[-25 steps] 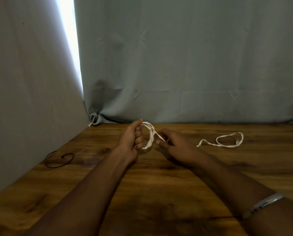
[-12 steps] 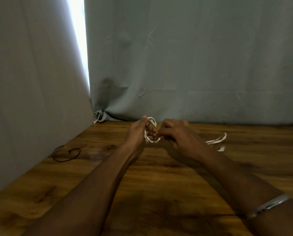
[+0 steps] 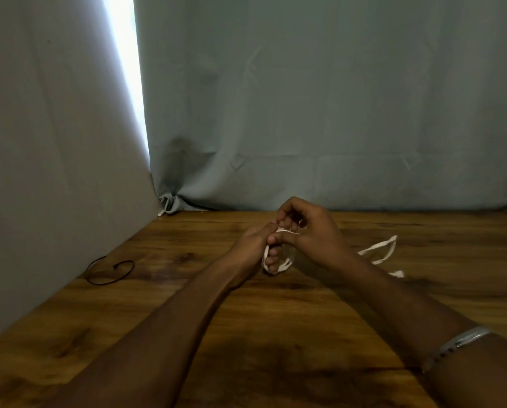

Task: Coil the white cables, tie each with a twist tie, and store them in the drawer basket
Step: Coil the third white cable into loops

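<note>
Both forearms are bare, with no sleeves showing. The left hand (image 3: 250, 245) carries nothing on it. Well behind the right hand (image 3: 314, 231), a thin silver bracelet (image 3: 458, 341) of small links circles the right forearm.

A wooden table (image 3: 276, 334) with dark, streaky grain fills the lower half of the scene and runs to the far side, where it meets a hanging grey-blue curtain (image 3: 334, 98). The cloth shows faint fold creases and gathers into a small bunch (image 3: 170, 201) at the far left corner of the table. A second grey sheet (image 3: 40, 142) hangs along the left edge of the table, slanting toward the near side. Between the two cloths a narrow vertical gap (image 3: 125, 69) lets in bright white daylight. The rest of the space is dim, with soft shadows on the tabletop.
</note>
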Demonstrator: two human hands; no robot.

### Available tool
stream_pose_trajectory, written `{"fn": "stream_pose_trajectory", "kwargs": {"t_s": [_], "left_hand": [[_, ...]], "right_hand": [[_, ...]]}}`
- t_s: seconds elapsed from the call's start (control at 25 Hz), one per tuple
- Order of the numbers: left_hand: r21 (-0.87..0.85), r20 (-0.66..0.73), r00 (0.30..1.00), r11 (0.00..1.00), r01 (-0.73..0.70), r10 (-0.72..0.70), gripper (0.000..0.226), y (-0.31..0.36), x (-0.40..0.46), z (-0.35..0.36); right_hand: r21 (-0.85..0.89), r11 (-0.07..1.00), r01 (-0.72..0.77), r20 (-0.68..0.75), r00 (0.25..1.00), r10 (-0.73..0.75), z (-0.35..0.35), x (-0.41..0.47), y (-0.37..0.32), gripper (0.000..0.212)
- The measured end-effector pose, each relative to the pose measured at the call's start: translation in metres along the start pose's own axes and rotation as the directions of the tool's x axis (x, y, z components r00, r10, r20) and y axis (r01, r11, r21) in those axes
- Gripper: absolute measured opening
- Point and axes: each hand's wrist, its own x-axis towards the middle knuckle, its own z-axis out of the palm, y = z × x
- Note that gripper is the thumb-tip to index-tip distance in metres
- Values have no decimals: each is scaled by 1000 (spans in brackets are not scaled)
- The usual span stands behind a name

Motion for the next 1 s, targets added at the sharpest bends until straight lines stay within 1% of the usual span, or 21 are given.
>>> {"fn": "stream_pose_trajectory", "kwargs": {"t_s": [0.08,0.12,0.16,0.24,0.32,0.36,0.48,0.56,0.6,0.72,0.76,0.8,0.88,1.0], "left_hand": [[4,18,998,998,63,-63,57,3,-2,3],[3,6,997,997,75,-75,55,4,-3,4],[4,-8,997,997,73,-72,52,4,-4,5],[-7,-28,998,998,60,-60,50,4,-4,6],[-23,-50,997,998,61,-62,56,5,-4,6],[-29,-56,996,998,65,-66,57,6,-5,6],[-2,-76,995,998,63,-63,57,9,-5,5],[-19,-62,996,998,67,-68,59,11,-5,4],[-57,-33,996,996,75,-77,60,13,-4,4],[-192,110,989,975,115,-95,62,22,-7,3],[-206,138,986,972,117,-89,59,24,-7,3],[-203,151,985,973,110,-80,55,25,-8,3],[-178,148,987,981,82,-55,48,24,-8,4],[-142,94,995,989,40,-26,43,21,-6,2]], "right_hand": [[14,999,-49,-36,998,50,-4,2,4,37],[47,995,-88,-4,996,88,-4,2,4,35],[105,987,-123,58,991,118,-2,1,5,31],[247,946,-211,168,970,173,4,-2,4,25],[342,897,-279,231,951,207,9,-2,2,27],[362,879,-311,257,940,226,9,-1,3,30],[359,850,-386,329,904,272,5,0,8,40],[375,854,-361,305,918,255,6,1,10,41],[395,858,-330,269,934,235,8,3,10,38],[440,863,-248,138,968,207,12,8,4,16],[445,864,-238,114,971,209,13,9,3,14],[447,864,-231,101,973,207,13,9,3,16],[456,859,-232,100,973,210,13,9,1,27],[403,878,-260,110,966,235,12,5,1,34]]}}
